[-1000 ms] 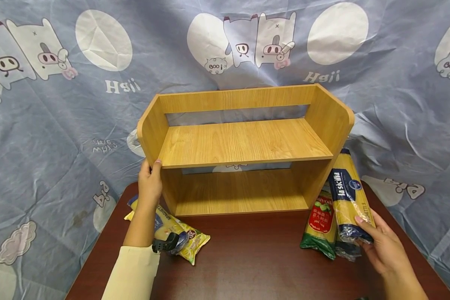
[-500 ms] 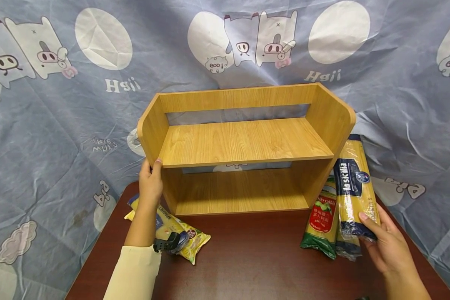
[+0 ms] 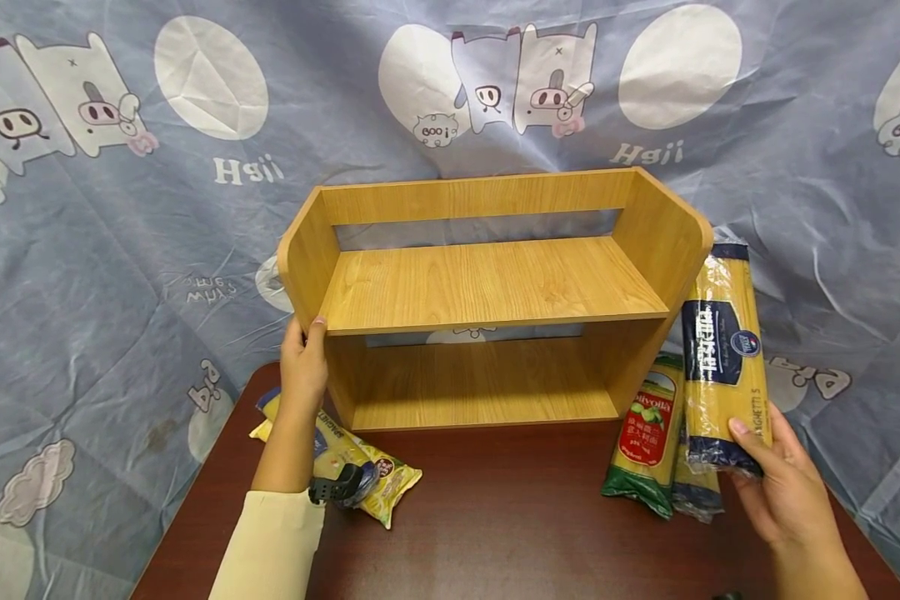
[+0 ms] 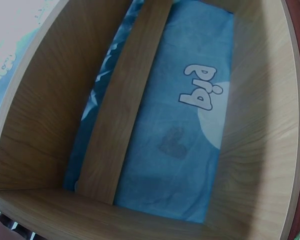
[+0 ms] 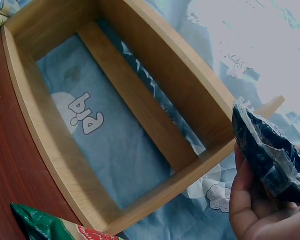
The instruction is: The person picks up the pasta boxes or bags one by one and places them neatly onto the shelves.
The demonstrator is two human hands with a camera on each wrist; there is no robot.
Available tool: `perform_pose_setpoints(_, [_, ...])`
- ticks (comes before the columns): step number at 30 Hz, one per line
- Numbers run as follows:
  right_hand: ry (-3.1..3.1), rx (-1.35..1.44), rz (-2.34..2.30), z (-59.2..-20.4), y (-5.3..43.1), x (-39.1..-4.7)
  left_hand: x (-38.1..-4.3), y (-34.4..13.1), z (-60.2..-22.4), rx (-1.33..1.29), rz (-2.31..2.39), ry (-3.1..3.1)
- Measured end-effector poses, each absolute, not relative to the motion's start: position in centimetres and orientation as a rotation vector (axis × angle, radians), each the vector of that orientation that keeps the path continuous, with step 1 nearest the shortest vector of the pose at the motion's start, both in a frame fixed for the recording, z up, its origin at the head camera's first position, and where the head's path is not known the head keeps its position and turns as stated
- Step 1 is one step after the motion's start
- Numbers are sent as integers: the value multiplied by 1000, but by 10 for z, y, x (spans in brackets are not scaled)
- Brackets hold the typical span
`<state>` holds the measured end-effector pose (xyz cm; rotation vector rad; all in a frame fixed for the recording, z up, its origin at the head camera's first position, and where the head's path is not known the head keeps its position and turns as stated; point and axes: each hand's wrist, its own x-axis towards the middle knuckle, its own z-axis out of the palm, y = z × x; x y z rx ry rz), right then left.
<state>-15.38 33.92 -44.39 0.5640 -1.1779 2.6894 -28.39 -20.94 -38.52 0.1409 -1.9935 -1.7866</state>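
My left hand (image 3: 304, 362) grips the left side panel of a two-tier wooden shelf (image 3: 495, 283), thumb on the front edge near the upper board. On the right, my right hand (image 3: 783, 483) holds a yellow and dark blue pack of spaghetti (image 3: 723, 358) by its lower end, upright beside the shelf's right panel. The right wrist view shows the pack's crinkled dark blue end (image 5: 272, 155) between thumb and fingers. Below it on the table lie a red-labelled, green-ended pasta pack (image 3: 643, 437) and another pack (image 3: 697, 487), partly hidden.
Yellow pasta bags (image 3: 367, 467) lie on the left of the dark red table (image 3: 495, 517), partly behind my left forearm. A blue patterned cloth (image 3: 450, 92) hangs behind the shelf. Neither shelf tier holds anything.
My right hand has lifted the spaghetti pack up and slightly to the right, away from the packs on the table. My left hand keeps its grip on the shelf.
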Motion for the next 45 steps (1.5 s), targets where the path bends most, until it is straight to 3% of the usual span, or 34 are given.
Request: perform_pose_setpoints(45, [-1351,458,2345,-401,300,-147,-281,-210,-384,139,-1824,-1991])
